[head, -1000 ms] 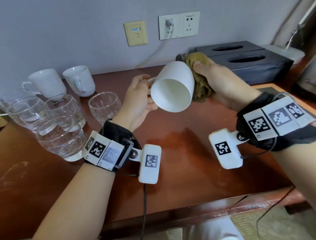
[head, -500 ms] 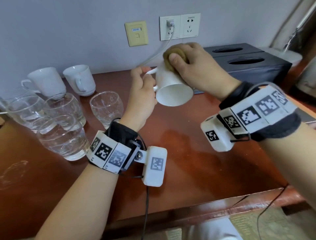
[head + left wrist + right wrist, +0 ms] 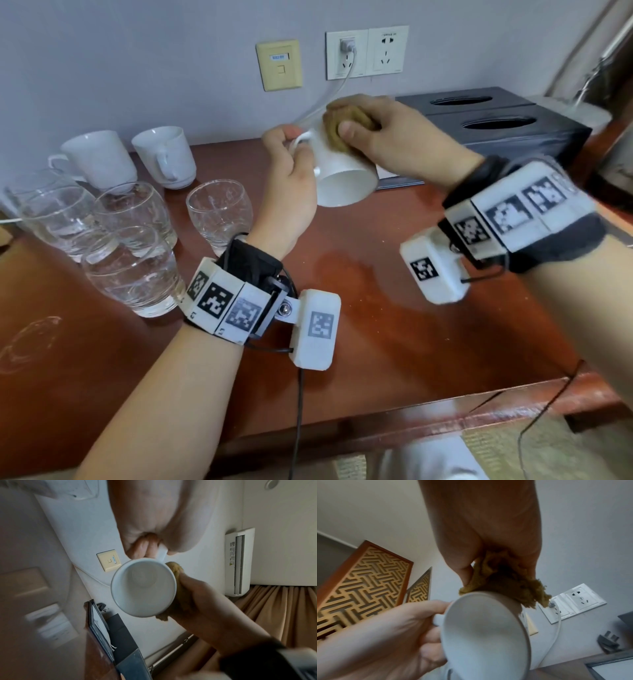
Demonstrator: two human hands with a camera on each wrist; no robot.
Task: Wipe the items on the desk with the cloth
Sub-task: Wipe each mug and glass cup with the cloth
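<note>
My left hand (image 3: 291,164) grips the handle of a white mug (image 3: 342,174), held in the air above the desk with its mouth tipped down and toward me. The mug (image 3: 144,586) shows its empty inside in the left wrist view. My right hand (image 3: 383,133) holds a bunched mustard-brown cloth (image 3: 342,125) and presses it on the mug's upper side and base. In the right wrist view the cloth (image 3: 501,580) sits between my fingers and the mug (image 3: 486,632).
At the back left of the brown desk (image 3: 394,342) stand two more white mugs (image 3: 99,159) (image 3: 168,156) and several clear glasses (image 3: 219,212) (image 3: 133,270). A dark double tissue box (image 3: 496,123) sits back right. Wall sockets (image 3: 366,51) with a white cable are behind.
The mug's mouth has tipped from facing me to pointing more downward. My right hand with the cloth has moved from behind the mug up onto its upper side.
</note>
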